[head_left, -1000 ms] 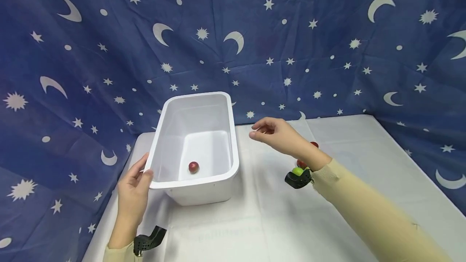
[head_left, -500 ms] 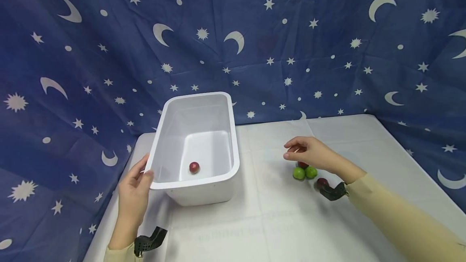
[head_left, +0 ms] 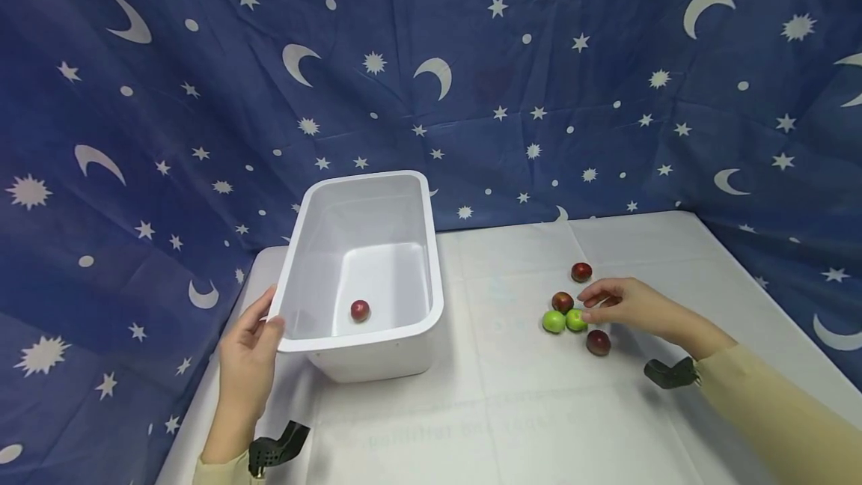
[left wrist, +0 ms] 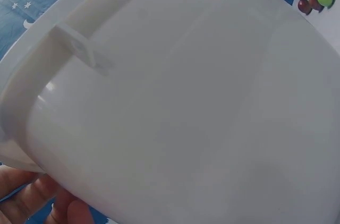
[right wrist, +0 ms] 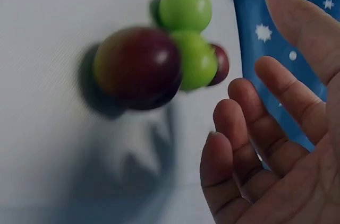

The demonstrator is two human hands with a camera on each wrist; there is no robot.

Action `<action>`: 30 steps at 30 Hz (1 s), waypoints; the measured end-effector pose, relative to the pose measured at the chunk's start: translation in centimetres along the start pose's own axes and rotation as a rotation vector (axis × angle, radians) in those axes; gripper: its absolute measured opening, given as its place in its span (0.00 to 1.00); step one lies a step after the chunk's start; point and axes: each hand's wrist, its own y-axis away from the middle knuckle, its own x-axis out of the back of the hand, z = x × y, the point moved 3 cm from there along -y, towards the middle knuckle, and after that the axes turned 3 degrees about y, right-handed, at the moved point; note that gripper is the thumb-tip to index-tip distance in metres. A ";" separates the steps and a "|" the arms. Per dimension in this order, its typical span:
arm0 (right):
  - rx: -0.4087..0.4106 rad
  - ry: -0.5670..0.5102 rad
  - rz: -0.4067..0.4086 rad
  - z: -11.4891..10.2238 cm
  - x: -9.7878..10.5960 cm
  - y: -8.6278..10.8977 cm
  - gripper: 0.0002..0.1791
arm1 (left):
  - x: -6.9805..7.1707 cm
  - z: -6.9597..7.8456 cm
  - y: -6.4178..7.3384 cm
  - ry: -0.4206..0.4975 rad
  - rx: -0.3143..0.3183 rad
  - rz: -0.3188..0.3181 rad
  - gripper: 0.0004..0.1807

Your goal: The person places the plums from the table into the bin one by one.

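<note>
My left hand (head_left: 245, 365) grips the near left corner of the white plastic tub (head_left: 367, 335), thumb on the rim and fingers along its outside. In the left wrist view the tub's outer wall (left wrist: 186, 102) fills most of the picture. On the tub's floor lies one red plum (head_left: 360, 310). My right hand (head_left: 633, 305) hovers over the fruit on the right, fingers loosely bent and holding nothing. Below its fingertips are two green plums (head_left: 554, 322) side by side. A dark red plum (right wrist: 138, 67) lies nearest the right wrist camera; another red plum (head_left: 562, 302) touches the green ones.
A further red plum (head_left: 581, 272) lies apart, farther back on the white-clothed table (head_left: 512, 425). Behind and to the sides hangs a blue cloth (head_left: 485, 81) with moons and stars. Black camera mounts (head_left: 672, 373) sit at both wrists.
My right hand has moved from beside the tub rightward and down to the fruit, uncovering the plums beneath the arm. My left hand and the tub have stayed put.
</note>
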 end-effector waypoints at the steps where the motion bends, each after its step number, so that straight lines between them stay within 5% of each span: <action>1: -0.004 -0.008 -0.006 0.3 0.1 0.1 0.28 | 0.0 0.0 0.0 0.001 0.000 -0.001 0.24; 13: -0.060 -0.022 -0.178 2.9 -1.2 0.7 0.25 | 0.0 0.1 0.0 0.003 0.003 0.007 0.23; 30: -0.109 0.064 -0.209 2.5 -1.8 1.0 0.18 | -0.1 0.2 0.3 0.003 0.027 -0.004 0.23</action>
